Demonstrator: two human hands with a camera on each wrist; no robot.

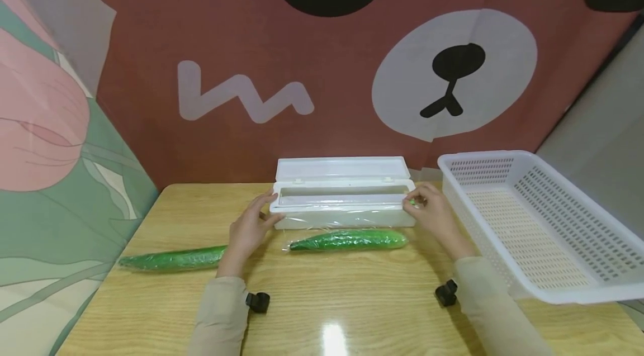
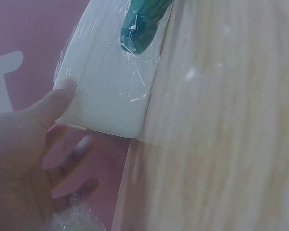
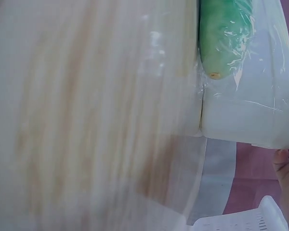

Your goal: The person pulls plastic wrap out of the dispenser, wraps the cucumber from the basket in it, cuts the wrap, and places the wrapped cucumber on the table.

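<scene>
A white cling film dispenser (image 1: 347,217) stands at the back of the table with its lid (image 1: 344,169) raised. From its front edge, clear cling film (image 2: 147,77) hangs down over a cucumber (image 1: 349,240) lying just before it. My left hand (image 1: 250,227) grips the dispenser's left end, thumb (image 2: 62,98) on the front face and the other fingers round the corner. At the right end, my right hand (image 1: 430,212) pinches a small green slider (image 1: 412,202) on the top edge. Only part of that hand shows in the right wrist view.
Left of my left forearm lies another cucumber (image 1: 173,259) in film, its right end hidden behind the arm. A white plastic basket (image 1: 450,191) stands at the right, close to my right forearm. A patterned cloth (image 1: 241,143) hangs behind the wooden table (image 1: 322,300).
</scene>
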